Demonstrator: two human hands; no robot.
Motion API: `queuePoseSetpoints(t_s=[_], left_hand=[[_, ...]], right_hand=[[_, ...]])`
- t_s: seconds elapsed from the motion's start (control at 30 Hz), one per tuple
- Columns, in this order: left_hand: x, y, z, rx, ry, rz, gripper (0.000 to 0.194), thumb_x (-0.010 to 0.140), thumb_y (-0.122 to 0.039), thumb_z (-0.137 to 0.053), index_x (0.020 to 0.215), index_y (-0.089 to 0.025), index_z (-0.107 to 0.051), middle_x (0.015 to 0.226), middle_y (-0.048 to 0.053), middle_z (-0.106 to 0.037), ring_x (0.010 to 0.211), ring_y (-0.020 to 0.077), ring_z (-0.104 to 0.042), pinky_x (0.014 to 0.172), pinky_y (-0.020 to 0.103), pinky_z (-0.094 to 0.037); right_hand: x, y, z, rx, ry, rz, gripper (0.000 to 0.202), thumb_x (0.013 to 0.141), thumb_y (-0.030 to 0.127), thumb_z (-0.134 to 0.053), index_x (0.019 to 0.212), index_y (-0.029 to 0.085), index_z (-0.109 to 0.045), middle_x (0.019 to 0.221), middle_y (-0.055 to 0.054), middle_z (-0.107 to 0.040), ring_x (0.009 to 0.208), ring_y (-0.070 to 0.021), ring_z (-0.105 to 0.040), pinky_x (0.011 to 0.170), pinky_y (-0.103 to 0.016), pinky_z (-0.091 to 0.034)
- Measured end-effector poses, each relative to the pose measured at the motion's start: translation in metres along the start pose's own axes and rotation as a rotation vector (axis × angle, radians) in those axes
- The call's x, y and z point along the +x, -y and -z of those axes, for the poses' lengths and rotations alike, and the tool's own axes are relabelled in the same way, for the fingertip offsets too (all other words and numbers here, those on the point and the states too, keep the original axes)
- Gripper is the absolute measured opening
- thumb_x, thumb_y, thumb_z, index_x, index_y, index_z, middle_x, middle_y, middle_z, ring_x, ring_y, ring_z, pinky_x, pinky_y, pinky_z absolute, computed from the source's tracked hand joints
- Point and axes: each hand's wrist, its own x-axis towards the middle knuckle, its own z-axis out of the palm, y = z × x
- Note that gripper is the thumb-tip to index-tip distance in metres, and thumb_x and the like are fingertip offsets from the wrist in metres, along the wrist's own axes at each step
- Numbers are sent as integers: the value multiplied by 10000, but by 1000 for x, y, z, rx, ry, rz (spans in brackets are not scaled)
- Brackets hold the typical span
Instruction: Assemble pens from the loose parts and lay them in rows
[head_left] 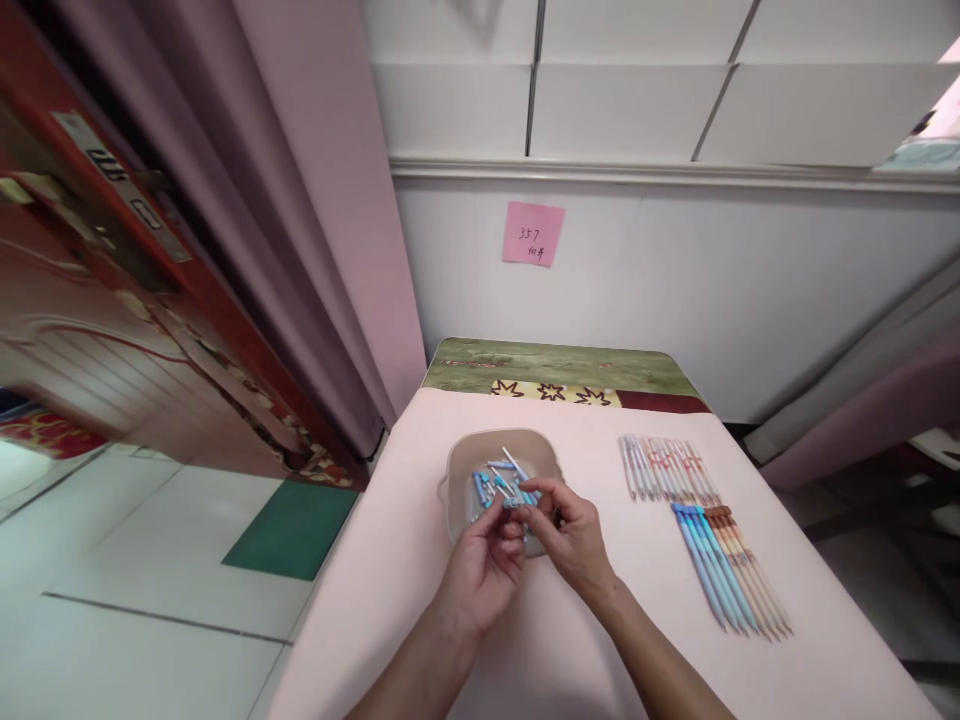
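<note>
Over the near side of a beige basket (466, 452), my left hand (487, 565) and my right hand (574, 535) meet at the fingertips. Both pinch a small light-blue pen part (513, 502) between them. Inside the basket lie several blue and white pen parts (481, 486), partly hidden by my fingers. To the right, a row of pens with blue and brown tops (716, 570) lies on the pale pink tabletop (397, 560). Behind that row is another row of thin, clear-looking pens with grey and red marks (667, 468).
Beyond the cloth is the table's green patterned far edge (555, 362). A pink note (533, 234) is stuck on the wall behind. At the left are a purple curtain (300, 200) and a reddish door (135, 300); a green mat (289, 528) lies on the floor.
</note>
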Motion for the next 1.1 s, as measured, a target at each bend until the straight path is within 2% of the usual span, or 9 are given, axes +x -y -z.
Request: queuePoseSetpoints(t_s=[0.1,0.23,0.37,0.5,0.63,0.77,0.83,0.93,1.1], left_hand=[[-2,-1,0,-6,-6,14,209,927,-179,-439,838,-46,-573,666,62,-564,469,38,-486,361,98,-367],[-5,-1,-2,-3,-29,17,212,925,-180,-445,809,-50,-565,669,62,-554,469,36,-476,358,99,-356],[-6,-1,-2,-17,5,39,215,927,-187,-438,825,-53,-572,684,64,-553,476,36,-470,362,99,-354],[-11,-1,0,-47,116,83,264,940,-208,-404,812,-55,-577,678,55,-537,457,27,-437,353,95,-340],[-16,1,-2,-55,186,90,281,941,-206,-396,798,-51,-581,669,49,-534,454,24,-431,359,93,-348],[-16,5,-5,-55,147,54,211,918,-182,-455,847,-45,-599,653,43,-563,463,39,-475,364,107,-372],[-16,7,-5,-58,107,30,169,901,-159,-485,844,-55,-606,636,32,-573,458,44,-495,358,112,-373],[-15,8,-3,-53,69,23,146,886,-135,-505,811,-70,-611,617,26,-583,468,52,-523,356,113,-373],[-13,8,2,-58,69,15,135,877,-117,-515,793,-67,-609,607,34,-602,469,60,-539,372,125,-390]], right_hand=[[0,4,4,134,-40,-100,207,832,303,-571,1005,191,-562,638,50,-516,549,-90,-462,522,-202,-392],[0,4,10,435,-31,-339,180,844,332,-537,957,194,-524,868,-23,-636,693,-114,-584,650,-242,-485],[0,8,15,599,-64,-484,273,807,395,-632,938,183,-518,882,-49,-675,770,-143,-653,742,-280,-520],[-3,22,17,595,-110,-485,313,792,441,-659,895,180,-521,820,-51,-696,720,-152,-677,647,-252,-539],[-7,41,15,430,-105,-322,252,770,403,-690,780,169,-595,705,-38,-698,579,-139,-648,549,-241,-530],[-10,46,9,46,-149,111,61,758,263,-714,758,204,-700,792,-50,-723,767,-185,-678,713,-294,-552],[-10,43,6,-101,-144,263,30,780,234,-690,782,227,-719,833,-53,-729,804,-194,-682,735,-307,-558],[-11,38,4,-208,-152,347,60,806,236,-664,820,241,-722,832,-48,-731,790,-192,-688,718,-308,-571],[-11,37,5,-276,-151,373,57,815,238,-660,821,232,-716,821,-48,-730,776,-186,-689,708,-293,-572]])
